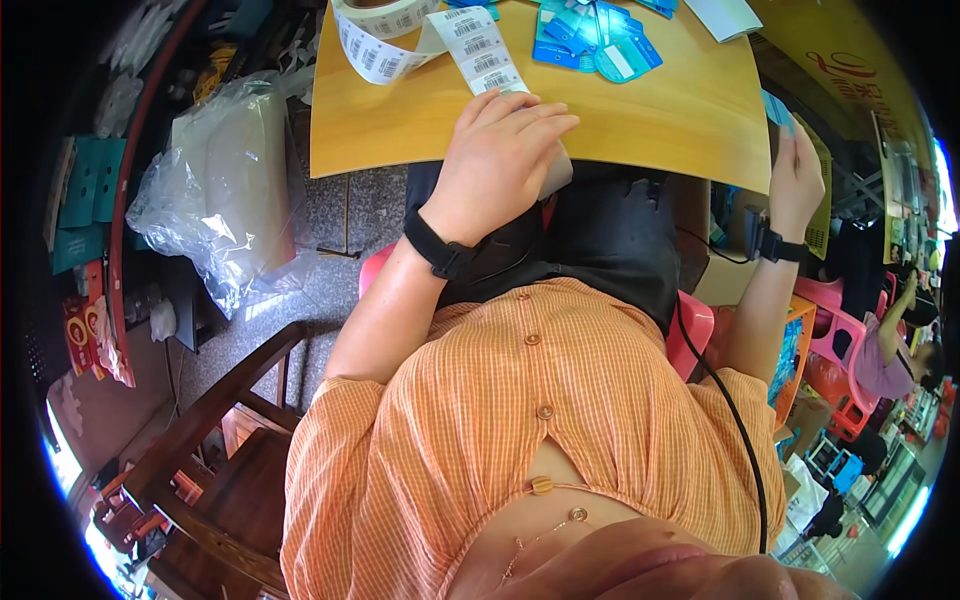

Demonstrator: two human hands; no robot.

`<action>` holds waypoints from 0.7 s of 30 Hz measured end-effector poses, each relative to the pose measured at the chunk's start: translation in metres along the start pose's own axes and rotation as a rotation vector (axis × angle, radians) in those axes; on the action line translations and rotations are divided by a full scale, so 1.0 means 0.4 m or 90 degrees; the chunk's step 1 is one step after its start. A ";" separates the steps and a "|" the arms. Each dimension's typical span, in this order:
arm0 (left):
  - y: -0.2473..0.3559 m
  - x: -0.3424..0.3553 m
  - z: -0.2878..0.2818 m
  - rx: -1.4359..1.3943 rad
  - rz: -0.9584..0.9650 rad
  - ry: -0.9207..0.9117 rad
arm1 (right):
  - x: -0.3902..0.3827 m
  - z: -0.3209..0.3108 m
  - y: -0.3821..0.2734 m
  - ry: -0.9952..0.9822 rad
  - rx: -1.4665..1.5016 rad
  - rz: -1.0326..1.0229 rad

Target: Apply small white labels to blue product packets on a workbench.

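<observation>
My left hand (pixel 503 150) rests at the near edge of the wooden table, its fingers stretched out over a strip of white barcode labels (pixel 478 48). This strip runs from a label roll (pixel 375 45) at the table's far left, and its end hangs past the near edge under my hand. Off the table's right edge, my right hand (pixel 800 180) is closed on a small blue card (pixel 776 110), pinched between thumb and fingers. Several blue cards or tags (pixel 600 40) lie in a loose pile at the far middle of the tabletop.
The wooden table (pixel 660 120) ends just before my lap. A white paper piece (pixel 724 15) lies at its far right. Left of it stands a clear plastic bag (pixel 225 190), with a dark wooden chair (pixel 225 430) nearer me. Another person (pixel 885 350) is far right.
</observation>
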State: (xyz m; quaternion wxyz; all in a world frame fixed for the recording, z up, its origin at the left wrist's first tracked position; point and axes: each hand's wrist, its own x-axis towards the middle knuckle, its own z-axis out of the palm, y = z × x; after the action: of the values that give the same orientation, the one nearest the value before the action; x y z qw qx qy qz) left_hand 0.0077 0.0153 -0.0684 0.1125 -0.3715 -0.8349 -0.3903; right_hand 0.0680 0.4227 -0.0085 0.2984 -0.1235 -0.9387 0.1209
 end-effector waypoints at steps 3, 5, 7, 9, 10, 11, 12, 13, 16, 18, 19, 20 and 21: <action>-0.004 0.000 0.003 0.033 0.023 -0.008 | 0.015 0.037 -0.022 -0.060 -0.031 -0.081; -0.002 0.000 0.004 0.030 0.024 -0.003 | -0.015 0.095 -0.094 -0.145 0.038 -0.151; -0.002 0.000 0.005 0.034 0.031 -0.011 | -0.051 0.168 -0.188 -0.212 0.096 -0.250; -0.003 0.000 0.003 0.038 0.034 -0.012 | -0.070 0.214 -0.262 -0.233 0.126 -0.288; -0.004 0.000 0.002 0.029 0.038 -0.003 | -0.073 0.225 -0.287 -0.231 0.085 -0.335; -0.006 0.000 0.001 0.016 0.039 0.011 | -0.072 0.229 -0.302 -0.215 0.050 -0.405; -0.010 0.001 -0.002 0.023 0.041 0.009 | -0.070 0.223 -0.306 -0.228 0.045 -0.384; -0.013 0.002 -0.005 -0.002 0.031 0.018 | -0.069 0.209 -0.300 -0.248 0.089 -0.329; -0.029 0.008 -0.016 0.001 0.023 0.060 | -0.083 0.155 -0.258 -0.272 0.128 -0.276; -0.032 0.010 -0.020 0.029 0.026 0.086 | -0.108 0.128 -0.231 -0.277 0.125 -0.274; -0.032 0.012 -0.022 0.096 0.005 0.121 | -0.121 0.117 -0.222 -0.284 0.170 -0.276; -0.029 0.012 -0.023 0.165 -0.015 0.155 | -0.132 0.110 -0.218 -0.290 0.220 -0.282; -0.025 0.010 -0.024 0.167 -0.016 0.153 | -0.142 0.110 -0.219 -0.267 0.235 -0.305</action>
State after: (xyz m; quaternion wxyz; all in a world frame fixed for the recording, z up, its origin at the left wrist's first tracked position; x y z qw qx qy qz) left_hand -0.0033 0.0061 -0.0658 0.2540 -0.2941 -0.8637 -0.3209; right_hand 0.0729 0.3162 -0.0469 0.1363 0.1835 -0.9441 0.2375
